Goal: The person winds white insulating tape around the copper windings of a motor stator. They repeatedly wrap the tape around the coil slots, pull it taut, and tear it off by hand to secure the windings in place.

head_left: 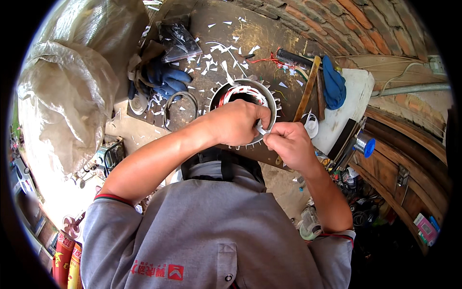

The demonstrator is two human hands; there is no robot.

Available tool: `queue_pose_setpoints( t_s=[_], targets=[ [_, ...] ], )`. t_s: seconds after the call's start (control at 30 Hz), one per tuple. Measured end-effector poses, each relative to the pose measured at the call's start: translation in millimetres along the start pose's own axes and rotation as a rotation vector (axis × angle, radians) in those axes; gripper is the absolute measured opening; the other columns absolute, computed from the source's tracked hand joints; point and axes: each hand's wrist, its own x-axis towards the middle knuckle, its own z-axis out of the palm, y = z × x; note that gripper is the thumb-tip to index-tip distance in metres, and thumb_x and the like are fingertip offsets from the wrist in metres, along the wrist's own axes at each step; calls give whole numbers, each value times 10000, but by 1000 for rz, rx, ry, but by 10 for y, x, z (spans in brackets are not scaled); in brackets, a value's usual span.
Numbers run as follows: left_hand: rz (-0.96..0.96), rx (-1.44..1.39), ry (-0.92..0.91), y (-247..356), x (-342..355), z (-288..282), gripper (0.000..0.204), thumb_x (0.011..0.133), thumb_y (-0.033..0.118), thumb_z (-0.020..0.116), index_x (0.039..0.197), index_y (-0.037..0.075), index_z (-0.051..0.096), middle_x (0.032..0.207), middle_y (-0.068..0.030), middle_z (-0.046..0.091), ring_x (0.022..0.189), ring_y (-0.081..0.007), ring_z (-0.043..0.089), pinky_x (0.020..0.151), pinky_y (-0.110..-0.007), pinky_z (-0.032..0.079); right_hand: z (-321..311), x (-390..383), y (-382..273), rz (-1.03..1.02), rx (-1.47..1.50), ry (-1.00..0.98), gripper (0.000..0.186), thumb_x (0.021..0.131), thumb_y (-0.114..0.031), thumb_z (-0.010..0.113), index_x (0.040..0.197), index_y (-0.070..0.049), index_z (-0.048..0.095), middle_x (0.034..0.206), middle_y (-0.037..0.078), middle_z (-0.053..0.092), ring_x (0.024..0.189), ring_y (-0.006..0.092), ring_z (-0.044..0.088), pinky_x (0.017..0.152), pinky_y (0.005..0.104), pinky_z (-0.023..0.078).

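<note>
In front of me on the workbench stands a round metal motor stator (273, 107), with small white tabs sticking out around its rim. White-wrapped coil windings (255, 92) with some red in them line its inside. My left hand (239, 119) is closed over the stator's near side, its fingertips partly hidden. At the near right rim my right hand (290, 142) is pinched. A white strip (262, 129) runs between the two hands, and both grip it. Another white strip (227, 72) stands up from the far side of the windings.
White paper scraps (209, 65) litter the workbench (219, 36). Blue gloves (168, 77) and a metal ring (180, 111) lie left. Right are a wooden stick (308, 89), a blue cloth (333, 84) and a white tape roll (311, 126). A brick wall (337, 21) bounds the back.
</note>
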Motion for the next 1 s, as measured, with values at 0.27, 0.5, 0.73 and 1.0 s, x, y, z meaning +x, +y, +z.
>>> queue_pose_setpoints(
  t_s=[0.27, 0.5, 0.73, 1.0],
  targets=[
    [19, -34, -8, 13, -9, -17, 184, 831, 7, 630, 1009, 52, 627, 689, -91, 634, 605, -159, 658, 584, -325, 490, -25, -107, 71, -27, -42, 85, 227, 803, -90, 622, 616, 15, 548, 512, -1, 477, 508, 45, 420, 456, 296, 341],
    [-167, -235, -163, 38, 26, -98, 93, 931, 54, 610, 1024, 49, 615, 734, -58, 641, 614, -126, 674, 583, -295, 516, -46, -108, 216, 26, 14, 136, 238, 831, -113, 647, 646, 17, 575, 534, -8, 502, 516, 42, 435, 455, 275, 334],
    [-4, 1, -57, 87, 39, -58, 74, 895, 44, 610, 965, 25, 622, 739, -104, 662, 615, -168, 688, 587, -318, 522, 172, -232, 308, -45, 225, 331, 45, 854, -41, 633, 849, 2, 620, 659, -8, 557, 583, 27, 467, 474, 240, 343],
    [123, 78, -6, 68, 46, 12, 86, 851, 17, 587, 926, 22, 628, 698, -118, 651, 542, -178, 663, 552, -324, 513, 704, -319, 729, -275, -122, 798, 457, 722, 50, 683, 1163, -42, 607, 1049, 105, 599, 850, 220, 618, 668, 293, 481]
  ],
)
